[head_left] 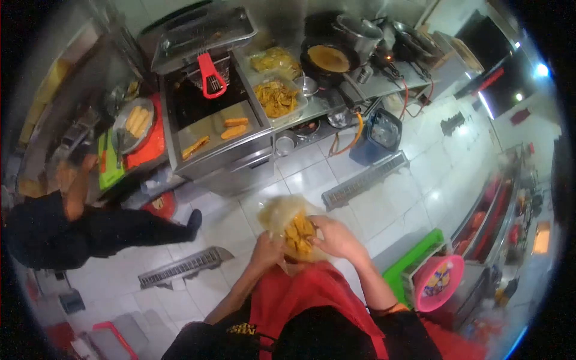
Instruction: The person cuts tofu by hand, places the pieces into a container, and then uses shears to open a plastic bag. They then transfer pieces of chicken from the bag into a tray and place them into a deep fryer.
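A clear plastic bag with yellow-orange food pieces in it is held in front of my red apron. My left hand grips the bag's left side with closed fingers. On the other side, my right hand has its fingers curled against the bag beside the food. The bag's upper part bulges loosely away from me and is blurred. What exactly the pieces are, I cannot make out.
A fryer with a red-handled utensil stands ahead, beside a tub of similar pieces and a dark pan. A co-worker is at the left. A blue bin, floor grates and a pink basket lie around.
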`<act>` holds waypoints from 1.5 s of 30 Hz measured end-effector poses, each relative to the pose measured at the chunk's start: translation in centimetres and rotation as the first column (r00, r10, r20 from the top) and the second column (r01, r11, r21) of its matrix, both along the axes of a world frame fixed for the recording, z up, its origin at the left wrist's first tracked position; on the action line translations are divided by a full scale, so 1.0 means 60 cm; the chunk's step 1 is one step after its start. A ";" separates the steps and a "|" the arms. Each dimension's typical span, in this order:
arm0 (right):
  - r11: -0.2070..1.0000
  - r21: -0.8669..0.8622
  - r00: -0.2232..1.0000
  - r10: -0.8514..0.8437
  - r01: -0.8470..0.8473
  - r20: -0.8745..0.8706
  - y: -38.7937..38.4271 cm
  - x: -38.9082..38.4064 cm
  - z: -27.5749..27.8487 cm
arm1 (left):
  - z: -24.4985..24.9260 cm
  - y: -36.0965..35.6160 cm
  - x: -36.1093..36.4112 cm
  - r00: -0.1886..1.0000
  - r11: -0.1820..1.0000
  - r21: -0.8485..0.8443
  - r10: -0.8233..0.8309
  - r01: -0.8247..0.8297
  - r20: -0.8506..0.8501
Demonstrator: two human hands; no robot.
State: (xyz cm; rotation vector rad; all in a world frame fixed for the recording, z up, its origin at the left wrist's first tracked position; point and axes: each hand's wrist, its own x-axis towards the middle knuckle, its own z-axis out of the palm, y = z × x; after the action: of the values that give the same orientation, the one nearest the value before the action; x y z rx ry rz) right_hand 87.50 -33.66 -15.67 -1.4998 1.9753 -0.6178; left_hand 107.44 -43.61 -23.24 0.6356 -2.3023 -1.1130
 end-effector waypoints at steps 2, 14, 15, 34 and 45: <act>0.991 -0.033 0.991 0.134 -0.133 0.017 -0.046 -0.053 0.014 | 0.075 -0.035 -0.017 0.953 0.540 0.785 0.193 -0.302 0.234; 0.995 -0.071 0.983 -0.063 0.077 0.170 -0.525 -0.322 -0.239 | 0.098 -0.111 -0.075 0.546 0.137 0.809 0.799 -0.572 0.250; 0.982 -0.176 0.992 -0.052 0.071 0.113 -0.565 -0.339 -0.320 | 0.095 -0.102 -0.071 0.508 0.125 0.807 0.829 -0.578 0.235; 0.988 0.017 0.988 -0.151 0.152 -0.030 -0.793 -0.445 -0.593 | 0.085 -0.008 -0.050 -0.304 -0.423 0.717 0.905 -0.554 0.299; 0.973 0.188 0.602 -0.229 0.131 0.765 -0.677 -0.198 -0.103 | 0.053 -0.062 0.066 -0.106 -0.319 0.739 0.941 -0.593 0.321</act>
State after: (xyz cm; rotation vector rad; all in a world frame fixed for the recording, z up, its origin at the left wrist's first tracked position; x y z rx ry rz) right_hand 75.60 -74.27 -21.88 -0.7234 1.4097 -1.0209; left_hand 111.37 -47.31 -20.06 1.7625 -0.1794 -1.0253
